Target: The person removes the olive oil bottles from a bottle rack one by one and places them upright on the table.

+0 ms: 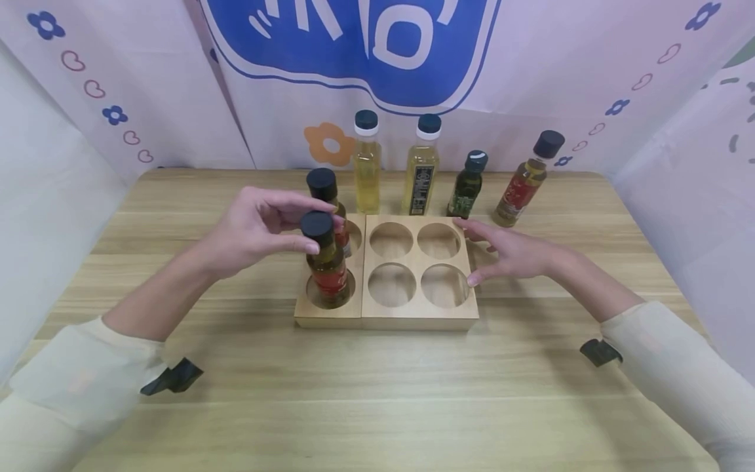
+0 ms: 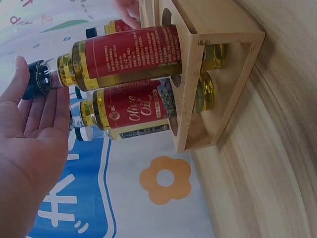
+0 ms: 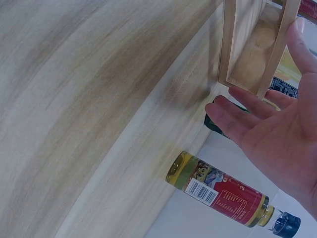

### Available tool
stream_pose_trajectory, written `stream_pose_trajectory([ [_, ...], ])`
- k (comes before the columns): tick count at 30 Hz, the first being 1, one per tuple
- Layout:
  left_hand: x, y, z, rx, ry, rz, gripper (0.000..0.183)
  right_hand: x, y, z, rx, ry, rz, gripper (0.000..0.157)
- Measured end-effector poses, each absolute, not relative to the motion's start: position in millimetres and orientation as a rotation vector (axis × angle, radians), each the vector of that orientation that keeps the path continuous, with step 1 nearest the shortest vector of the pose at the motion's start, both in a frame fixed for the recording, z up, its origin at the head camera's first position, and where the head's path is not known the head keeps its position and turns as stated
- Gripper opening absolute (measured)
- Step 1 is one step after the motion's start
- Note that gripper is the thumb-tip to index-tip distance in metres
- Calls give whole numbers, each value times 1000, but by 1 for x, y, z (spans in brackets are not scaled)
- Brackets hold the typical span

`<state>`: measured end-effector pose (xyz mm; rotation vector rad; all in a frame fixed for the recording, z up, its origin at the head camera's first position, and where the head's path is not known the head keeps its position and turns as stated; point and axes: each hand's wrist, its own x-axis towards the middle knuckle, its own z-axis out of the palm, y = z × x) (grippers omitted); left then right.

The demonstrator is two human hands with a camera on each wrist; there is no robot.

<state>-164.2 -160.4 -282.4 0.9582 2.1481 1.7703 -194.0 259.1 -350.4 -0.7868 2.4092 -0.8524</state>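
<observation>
At its black cap, my left hand [image 1: 259, 229] holds a red-labelled olive oil bottle [image 1: 330, 278], thumb and fingers on opposite sides. This bottle stands in the front left hole of a wooden bottle rack [image 1: 417, 259]; its base shows below the top board in the left wrist view. Right behind it, a second olive oil bottle [image 2: 132, 106] stands in the rear left hole, partly hidden by the hand in the head view. My right hand [image 1: 513, 252] spreads along the rack's right side, thumb [image 3: 297, 32] at the top edge and fingers nearly straight.
Behind the rack stand two pale yellow oil bottles [image 1: 367, 174] [image 1: 421, 172] and a small dark green bottle [image 1: 464, 187]. Another red-labelled bottle [image 1: 520, 183] stands beyond my right hand. A printed cloth [image 1: 283, 118] hangs at the table's [image 1: 354, 393] back edge.
</observation>
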Motion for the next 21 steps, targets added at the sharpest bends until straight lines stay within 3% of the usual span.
stream_pose_trajectory([
  [21, -161, -155, -284, 880, 2151, 1901, 39, -194, 259, -351, -788, 2408, -860, 106],
])
